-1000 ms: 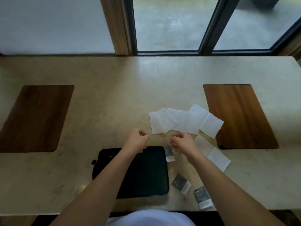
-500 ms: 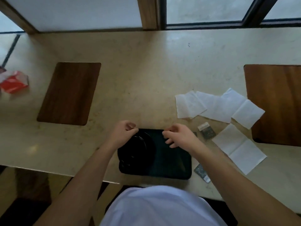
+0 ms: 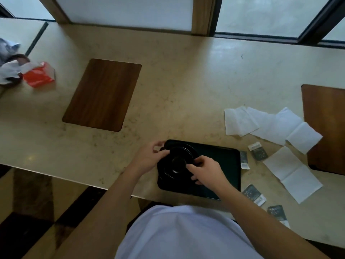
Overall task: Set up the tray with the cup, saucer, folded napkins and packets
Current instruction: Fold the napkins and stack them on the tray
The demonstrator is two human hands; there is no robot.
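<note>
A black rectangular tray (image 3: 224, 165) lies at the table's near edge. On its left half sits a black round saucer (image 3: 177, 156); the dark round shape at its centre may be the cup, I cannot tell. My left hand (image 3: 149, 157) pinches the saucer's far-left rim. My right hand (image 3: 203, 171) grips its right rim. Several white napkins (image 3: 240, 122) lie overlapped to the right, and one unfolded napkin (image 3: 293, 174) is nearer. Dark packets (image 3: 258, 151) lie beside the tray, with another packet (image 3: 253, 194) and a third packet (image 3: 277, 213) near the front edge.
A wooden inlay (image 3: 102, 94) is set in the tabletop at the left, and another wooden inlay (image 3: 326, 128) at the right, partly under the napkins. A red wrapper (image 3: 39, 75) and crumpled cloth lie far left. Windows run along the back.
Both hands came down from the tray's far edge onto the saucer and closed on its rim. The view has swung left, bringing the red wrapper into sight.
</note>
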